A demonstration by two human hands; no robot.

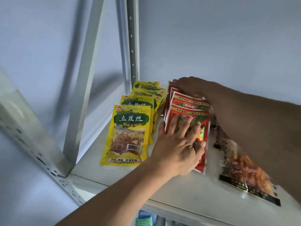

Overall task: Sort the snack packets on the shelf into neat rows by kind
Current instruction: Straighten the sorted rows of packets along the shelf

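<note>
Centre frame: left hand [179, 144] lies flat, fingers spread, pressing the nearest glossy red snack packet [195, 128] on the white metal shelf [187, 190]. Right hand [190, 87], fingers relaxed, rests on the red row's far end. Yellow packets [128, 134] lie overlapped just left.

Observed: two bare forearms, no sleeves within view. Left hand [176, 144] without rings or watch; nails short, unpainted. Right hand [193, 88] likewise unadorned (fingertips partly hidden). Wrists free of bands or gloves. Sliver of red at frame's right edge beside right arm, nature undetermined.
</note>
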